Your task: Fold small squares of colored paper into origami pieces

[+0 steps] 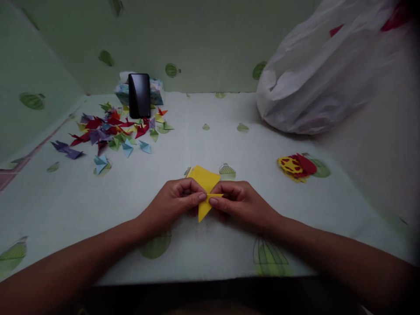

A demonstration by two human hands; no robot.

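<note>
Between both hands, near the table's front middle, is a small folded piece of yellow paper (pixel 204 211) with a point toward me and a thin flap to the right. My left hand (pixel 175 199) pinches it from the left with thumb and forefinger. From the right, my right hand (pixel 244 203) pinches the flap the same way. Just beyond the fingers lies flat yellow paper (pixel 205 176), partly covered by the hands; layered edges show at its left corner. Whether it joins the folded piece I cannot tell.
Several folded paper cranes (pixel 108 129) in many colours lie at the back left. A phone (pixel 139 96) leans on a tissue box (pixel 156 91) behind them. A white plastic bag (pixel 305 83) stands back right, with red and yellow paper cut-outs (pixel 297 166) in front.
</note>
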